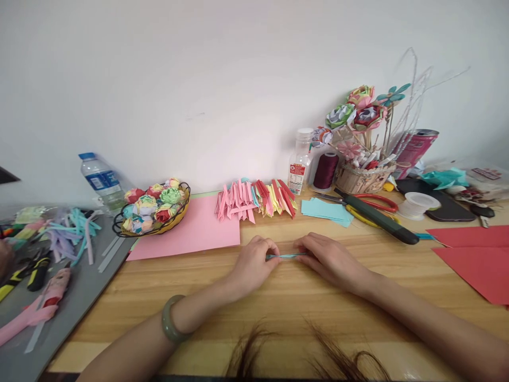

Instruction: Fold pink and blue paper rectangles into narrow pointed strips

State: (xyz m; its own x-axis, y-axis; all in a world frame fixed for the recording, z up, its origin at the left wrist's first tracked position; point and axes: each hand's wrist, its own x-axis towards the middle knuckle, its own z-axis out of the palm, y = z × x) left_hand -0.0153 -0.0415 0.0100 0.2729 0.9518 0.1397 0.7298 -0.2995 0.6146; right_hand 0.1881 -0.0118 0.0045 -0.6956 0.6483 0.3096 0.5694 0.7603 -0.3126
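Observation:
Between my two hands a narrow light-blue paper strip is held level, just above the wooden table. The fingers of my left hand pinch its left end, and my right hand grips the right end between thumb and fingers. Folded pink, red and yellow paper pieces stand in a row beyond my hands. Flat light-blue paper slips lie behind my right hand. Pink paper sheets are spread out to the left.
A basket of paper flowers, a water bottle, a clear bottle, a thread spool, pliers and red paper surround the work area. On the far-left grey board lies a glue gun; another person's hand shows there.

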